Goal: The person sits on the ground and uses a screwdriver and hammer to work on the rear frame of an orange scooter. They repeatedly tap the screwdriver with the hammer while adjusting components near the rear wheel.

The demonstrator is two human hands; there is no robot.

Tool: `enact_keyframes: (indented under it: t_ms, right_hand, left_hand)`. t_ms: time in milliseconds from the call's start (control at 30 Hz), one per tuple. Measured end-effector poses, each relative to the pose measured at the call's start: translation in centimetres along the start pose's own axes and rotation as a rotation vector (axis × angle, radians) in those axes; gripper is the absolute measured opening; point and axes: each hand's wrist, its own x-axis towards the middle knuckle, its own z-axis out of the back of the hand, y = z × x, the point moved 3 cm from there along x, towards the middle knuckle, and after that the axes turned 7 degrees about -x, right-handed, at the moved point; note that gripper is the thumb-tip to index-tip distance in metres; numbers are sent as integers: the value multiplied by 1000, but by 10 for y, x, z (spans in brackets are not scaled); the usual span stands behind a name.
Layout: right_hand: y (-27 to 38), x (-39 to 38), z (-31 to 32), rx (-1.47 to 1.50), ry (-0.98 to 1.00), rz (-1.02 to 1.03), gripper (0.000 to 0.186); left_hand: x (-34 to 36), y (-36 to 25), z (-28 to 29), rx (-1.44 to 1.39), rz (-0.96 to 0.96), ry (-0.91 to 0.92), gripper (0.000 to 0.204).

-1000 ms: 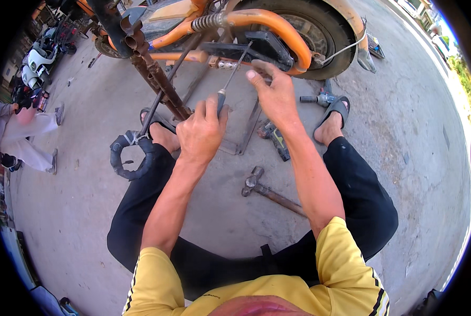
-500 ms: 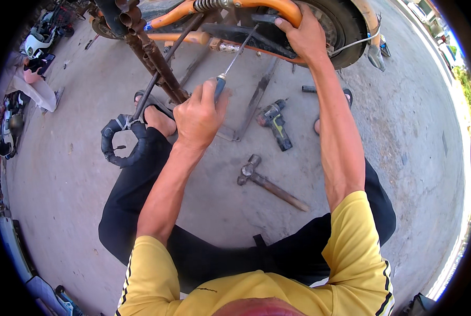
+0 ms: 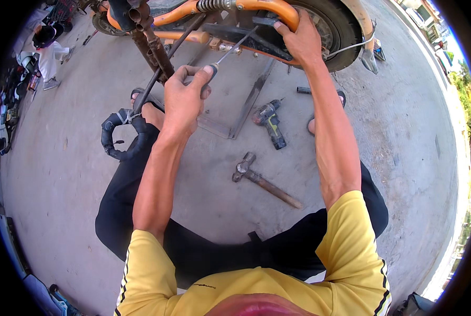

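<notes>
My left hand (image 3: 185, 100) is closed around the handle of a screwdriver (image 3: 238, 45). Its thin metal shaft slants up and right, and the tip meets a black part (image 3: 266, 22) on the orange vehicle frame. My right hand (image 3: 303, 45) grips the curved orange frame tube (image 3: 271, 6) beside the wheel (image 3: 354, 37). The right thumb lies on the near side by the black part, while the other fingers are partly hidden behind the tube.
A cordless drill (image 3: 270, 122) and a ball-peen hammer (image 3: 267, 183) lie on the concrete between my legs. Rusty pipes (image 3: 153, 50) and a bar with a black-wrapped ring (image 3: 108, 138) stand by my left leg. Another person (image 3: 48, 58) is at the far left.
My left hand has shifted down and left and turned, so the screwdriver slants less steeply. The right hand keeps its hold. The person at the far left has moved farther off.
</notes>
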Motion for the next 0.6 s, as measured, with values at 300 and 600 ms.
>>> enact_keyframes:
  t_ms: [300, 600]
  right_hand:
    - [2, -65, 32, 4, -160, -20, 76]
    - [53, -232, -18, 1111, 388, -549, 58]
  left_hand:
    - [-13, 52, -32, 320, -284, 87, 40]
    - [-62, 102, -68, 482, -493, 289, 37]
